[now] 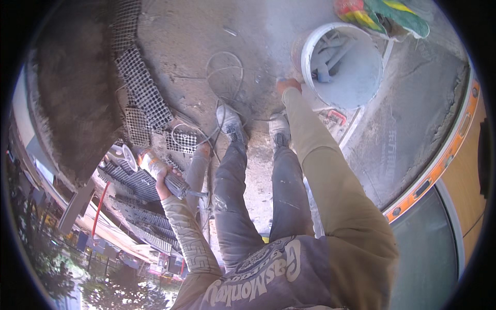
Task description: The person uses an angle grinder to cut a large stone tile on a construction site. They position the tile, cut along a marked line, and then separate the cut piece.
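Note:
My left hand (166,185) is wrapped round the body of an angle grinder (177,185). The grinder's disc and guard (124,156) point away to the left, and its cord end is near my left leg. My right arm reaches forward, and my right hand (289,85) is closed low beside the left wall of a white bucket (307,57). Whatever that hand holds, if anything, is too small to make out. Grey pieces (330,54) and pale dust lie in the bucket. A grey sleeve (197,173) with a hand shows just right of the grinder.
Black perforated plastic sheets (143,85) lie along the left, beside a dark slab (72,98). A looped cable (241,77) crosses the dusty floor ahead of my shoes. A red clamp-like piece (338,118) lies below the bucket. An orange spirit level (444,157) edges the grey board at right.

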